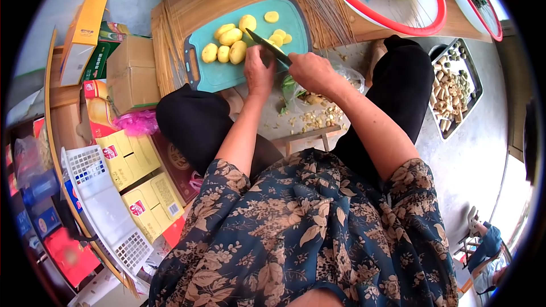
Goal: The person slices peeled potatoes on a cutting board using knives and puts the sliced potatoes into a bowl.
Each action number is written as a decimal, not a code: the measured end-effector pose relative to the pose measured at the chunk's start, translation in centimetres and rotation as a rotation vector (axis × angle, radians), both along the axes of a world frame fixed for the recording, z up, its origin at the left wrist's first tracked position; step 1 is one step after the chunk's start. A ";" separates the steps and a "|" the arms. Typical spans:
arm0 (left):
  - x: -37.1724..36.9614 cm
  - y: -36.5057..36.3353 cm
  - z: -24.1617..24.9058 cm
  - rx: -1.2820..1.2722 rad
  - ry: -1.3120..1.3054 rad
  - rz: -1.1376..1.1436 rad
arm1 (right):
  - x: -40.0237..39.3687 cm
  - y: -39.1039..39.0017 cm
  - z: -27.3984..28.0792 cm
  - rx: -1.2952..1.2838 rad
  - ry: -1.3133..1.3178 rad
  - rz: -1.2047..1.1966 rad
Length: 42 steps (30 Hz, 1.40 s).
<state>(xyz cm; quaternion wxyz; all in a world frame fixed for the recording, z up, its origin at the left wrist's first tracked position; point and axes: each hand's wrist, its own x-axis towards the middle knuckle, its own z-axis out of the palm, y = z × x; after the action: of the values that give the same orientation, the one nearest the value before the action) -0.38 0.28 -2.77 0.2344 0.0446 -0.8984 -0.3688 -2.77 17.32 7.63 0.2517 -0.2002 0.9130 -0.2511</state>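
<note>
My right hand (pixel 311 72) is closed around the handle of a kitchen knife (pixel 269 47), its dark blade slanting up and left over the near side of a teal cutting board (pixel 213 79). Close against the blade, my left hand (pixel 259 75) has its fingers curled; the blade and fingers hide what they grip. Several peeled yellow potatoes (pixel 231 37) lie on the board, left of the knife. Beyond the blade are round potato slices (pixel 279 37), with one more slice (pixel 271 17) farther back.
Thin sticks (pixel 324 3) flank the board on the wooden table (pixel 239 3). A red-rimmed basin (pixel 438 20) holds green slices. Below the board are a plastic bag (pixel 347 77) and scraps (pixel 321 116). A tray (pixel 446 133) of cut pieces sits right, cardboard boxes (pixel 132 74) left.
</note>
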 end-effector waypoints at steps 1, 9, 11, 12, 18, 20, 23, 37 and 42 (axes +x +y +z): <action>0.1 -0.1 0.2 -0.003 0.002 0.001 | 0.0 0.1 -0.2 -0.016 0.003 -0.003; 0.9 0.6 1.3 -0.173 -0.009 -0.071 | 0.3 0.2 -1.0 -0.084 0.067 -0.030; 0.8 0.7 0.4 -0.166 0.019 -0.041 | 0.4 0.3 -0.5 -0.087 0.067 -0.025; 0.9 0.9 0.4 -0.097 -0.038 0.005 | 0.3 0.3 -0.4 -0.079 0.047 -0.025; 3.1 2.2 -0.2 0.838 -0.238 0.130 | 0.4 0.6 -1.1 -0.124 0.079 -0.050; 6.0 3.6 1.9 0.934 -0.401 0.127 | -0.3 0.9 -0.8 -0.138 0.067 -0.009; 9.9 5.1 -0.5 0.985 -0.638 0.045 | -0.6 1.8 0.8 -0.230 0.077 -0.007; 9.1 5.6 0.8 1.012 -0.937 0.003 | 0.7 4.6 2.1 -0.209 0.282 -0.019; 8.8 2.6 9.8 0.268 0.018 0.010 | 1.5 4.5 0.7 -0.148 0.571 0.092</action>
<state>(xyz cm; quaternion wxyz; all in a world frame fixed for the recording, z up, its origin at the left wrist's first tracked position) 8.44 2.84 7.06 0.2361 0.0765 -0.8387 -0.4848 -1.26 21.84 8.38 -0.0193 -0.3216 0.9160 -0.2389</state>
